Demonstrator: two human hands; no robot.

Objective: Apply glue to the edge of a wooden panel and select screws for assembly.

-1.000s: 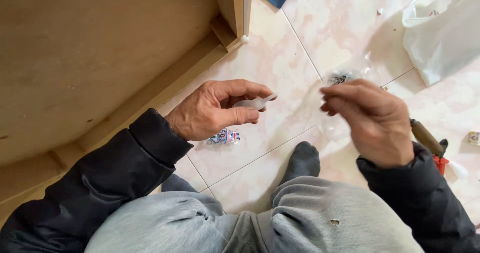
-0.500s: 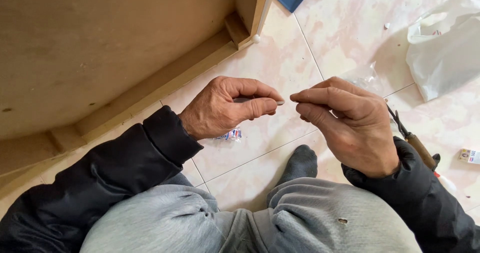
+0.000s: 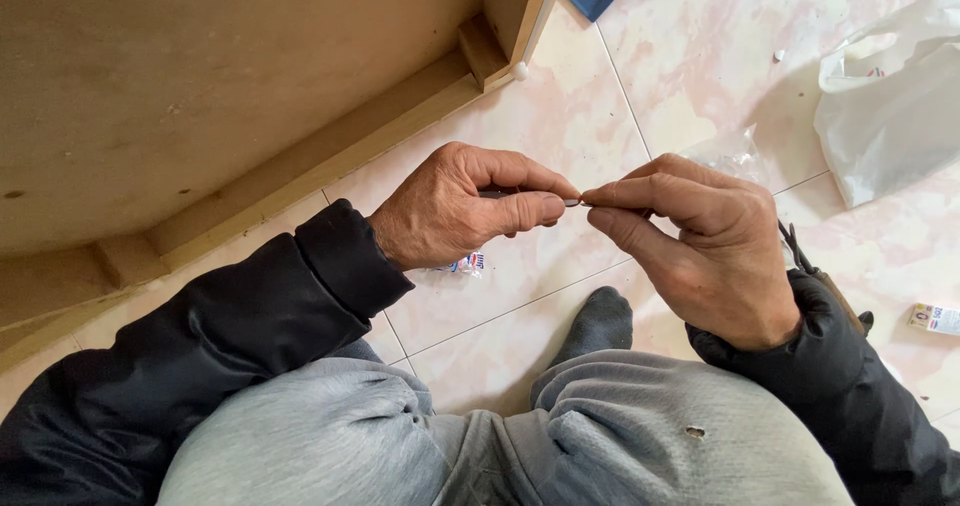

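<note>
So the person's left hand (image 3: 455, 206) is pinching a small dark screw-like piece (image 3: 570, 203), lying sideways, tip pointing toward the right hand (image 3: 700, 246). The right fingertips (image 3: 598, 198) are pinching its end, both hands meeting above the tiled floor (image 3: 560, 116), beside the wooden cabinet (image 3: 200, 96) edge.

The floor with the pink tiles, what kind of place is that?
Probably a room in a home where furniture is being put together. The person sits on a tiled floor beside an unfinished wooden cabinet, with a white plastic bag and a small packet lying around.
</note>
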